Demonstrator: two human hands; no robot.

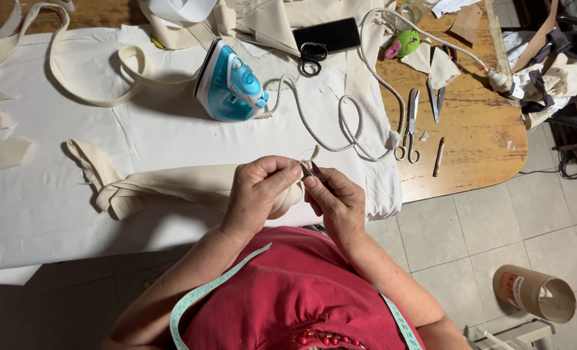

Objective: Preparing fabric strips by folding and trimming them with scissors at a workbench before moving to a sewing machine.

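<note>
Both hands, left (257, 194) and right (338, 202), grip pinched on a cream fabric strip (172, 185), near the blue steam iron (229, 87).

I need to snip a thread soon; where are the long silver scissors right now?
In the head view, the silver scissors lie on the bare wooden table at right, just past the white cloth's edge, between the iron's cord and a brown pencil.
</note>
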